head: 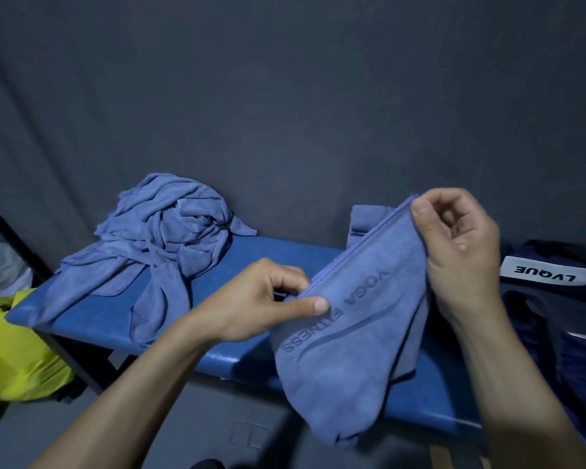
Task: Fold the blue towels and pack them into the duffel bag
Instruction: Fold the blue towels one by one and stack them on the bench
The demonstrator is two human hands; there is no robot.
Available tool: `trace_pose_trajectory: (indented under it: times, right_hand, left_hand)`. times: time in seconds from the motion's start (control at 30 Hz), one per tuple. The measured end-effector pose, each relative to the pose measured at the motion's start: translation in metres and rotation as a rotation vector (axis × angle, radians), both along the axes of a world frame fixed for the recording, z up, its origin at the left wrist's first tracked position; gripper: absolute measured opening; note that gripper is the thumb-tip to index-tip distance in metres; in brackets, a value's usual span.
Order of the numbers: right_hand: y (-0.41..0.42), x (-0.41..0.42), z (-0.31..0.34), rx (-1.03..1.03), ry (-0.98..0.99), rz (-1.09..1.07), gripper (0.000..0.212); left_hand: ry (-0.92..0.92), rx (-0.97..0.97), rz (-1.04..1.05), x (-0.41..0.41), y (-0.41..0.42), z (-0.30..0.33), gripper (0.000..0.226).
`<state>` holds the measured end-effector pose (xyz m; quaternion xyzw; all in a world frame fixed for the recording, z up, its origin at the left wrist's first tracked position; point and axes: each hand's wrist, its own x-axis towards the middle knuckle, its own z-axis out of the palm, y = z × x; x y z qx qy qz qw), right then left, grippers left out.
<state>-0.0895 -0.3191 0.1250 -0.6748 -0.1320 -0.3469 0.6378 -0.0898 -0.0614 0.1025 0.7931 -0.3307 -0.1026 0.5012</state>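
A blue towel (356, 336) printed "YOGA FITNESS" hangs in the air above the blue bench (230, 275). My left hand (261, 299) pinches its top hem at the lower corner. My right hand (460, 242) pinches the same hem at the upper corner, so the edge runs slanted between them. A crumpled heap of blue towels (156, 245) lies on the bench's left part. Behind the held towel, a folded blue towel (366, 218) rests on the bench. The dark navy duffel bag (555, 299) with a white "LVQUE" label sits at the right.
A yellow bag (17, 353) lies on the floor at the left, beside the bench's dark metal leg (71, 360). A dark grey curtain (285, 96) hangs right behind the bench. Grey floor runs in front of the bench.
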Motion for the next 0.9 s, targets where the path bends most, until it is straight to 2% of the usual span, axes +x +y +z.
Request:
trace_pose_trajectory:
  times: [0.13, 0.27, 0.33, 0.43, 0.53, 0.63, 0.73, 0.77, 0.87, 0.9]
  right_hand:
    - [-0.023, 0.008, -0.016, 0.203, 0.019, -0.018, 0.013]
    - [-0.035, 0.011, -0.025, 0.302, 0.045, -0.037, 0.014]
    - [-0.038, 0.010, -0.025, 0.347, 0.053, -0.046, 0.014]
    - [-0.044, 0.010, -0.027, 0.376, 0.070, -0.067, 0.011]
    - [-0.047, 0.006, -0.026, 0.376, 0.118, -0.064, 0.012]
    - [-0.048, 0.001, -0.025, 0.350, 0.238, 0.041, 0.010]
    - [-0.050, -0.005, -0.024, 0.341, 0.342, 0.177, 0.019]
    - [-0.052, -0.007, -0.024, 0.335, 0.371, 0.215, 0.020]
    - [-0.054, -0.011, -0.025, 0.304, 0.441, 0.233, 0.018]
    - [-0.055, -0.011, -0.026, 0.295, 0.448, 0.223, 0.016]
  left_hand:
    - [-0.010, 0.088, 0.017, 0.000, 0.015, 0.000, 0.020]
    - [-0.201, 0.257, 0.117, 0.009, 0.035, -0.007, 0.014]
    - [-0.262, 0.270, 0.174, 0.013, 0.043, -0.008, 0.014]
    - [-0.251, 0.164, 0.288, 0.015, 0.052, -0.005, 0.021]
    - [-0.152, -0.009, 0.298, 0.016, 0.056, -0.001, 0.027]
    - [-0.038, -0.283, 0.259, 0.012, 0.057, 0.007, 0.023]
    - [0.126, -0.557, 0.199, 0.009, 0.062, 0.013, 0.032]
    - [0.130, -0.571, 0.215, 0.009, 0.063, 0.014, 0.031]
    - [-0.029, -0.442, 0.422, 0.013, 0.064, 0.013, 0.030]
    - [-0.058, -0.455, 0.495, 0.014, 0.063, 0.013, 0.027]
